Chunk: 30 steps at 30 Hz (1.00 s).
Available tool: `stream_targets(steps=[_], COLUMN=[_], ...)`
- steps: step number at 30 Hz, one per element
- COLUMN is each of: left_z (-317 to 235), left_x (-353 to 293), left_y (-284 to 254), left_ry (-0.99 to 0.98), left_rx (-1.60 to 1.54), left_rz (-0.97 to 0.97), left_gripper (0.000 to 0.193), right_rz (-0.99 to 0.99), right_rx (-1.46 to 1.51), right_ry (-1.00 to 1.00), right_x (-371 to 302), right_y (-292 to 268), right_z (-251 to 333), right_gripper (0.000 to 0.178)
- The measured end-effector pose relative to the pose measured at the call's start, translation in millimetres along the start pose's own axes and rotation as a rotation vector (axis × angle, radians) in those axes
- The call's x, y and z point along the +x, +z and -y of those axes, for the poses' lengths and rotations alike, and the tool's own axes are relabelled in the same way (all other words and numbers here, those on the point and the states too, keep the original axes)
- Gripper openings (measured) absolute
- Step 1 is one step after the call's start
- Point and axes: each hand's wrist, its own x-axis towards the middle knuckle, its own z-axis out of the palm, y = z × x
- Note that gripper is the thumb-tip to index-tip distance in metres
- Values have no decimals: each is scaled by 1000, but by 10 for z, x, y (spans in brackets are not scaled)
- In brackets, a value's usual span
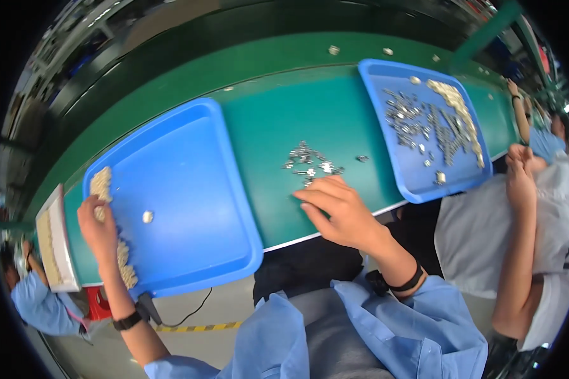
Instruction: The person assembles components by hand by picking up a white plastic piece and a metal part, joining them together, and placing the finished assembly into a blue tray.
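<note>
My left hand (101, 235) is over the left side of a large blue tray (186, 189). Its fingers are bent down onto a row of small cream-coloured pieces (101, 183) along that side; what lies between the fingertips is hidden. A single cream piece (148, 216) lies apart in the same tray. My right hand (340, 213) is above the green work surface, just on the near side of a loose heap of small shiny metal parts (306, 158). Thumb and forefinger tips come close together, and anything between them is too small to make out.
Another blue tray (411, 189) on the right holds metal parts and cream pieces. A white box (60, 252) stands beyond my left hand. Beside me on the right, a person in a pale top (480, 240) holds both hands near that tray. A green post (487, 35) rises far right.
</note>
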Motion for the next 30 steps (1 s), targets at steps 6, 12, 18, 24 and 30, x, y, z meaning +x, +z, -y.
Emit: stream_targets(steps=[6, 12, 18, 24, 30], left_z=[-808, -2099, -2817, -3145, -3178], left_x=[-146, -590, -755, -761, -788], left_y=[-193, -199, -168, -149, -125], left_ry=[-122, 15, -78, -231, -240], left_rx=[-526, -1024, -1420, -1793, -1819], left_rz=[108, 239, 357, 371, 409], left_gripper=[8, 21, 28, 28, 27], right_rz=[35, 38, -45, -80, -25], right_rx=[376, 619, 734, 837, 751], right_ry=[117, 101, 10, -55, -135], right_x=[-31, -38, 21, 126, 197], right_y=[-17, -82, -332, -527, -642], right_z=[14, 48, 195, 363, 339], right_gripper=[22, 20, 22, 22, 23])
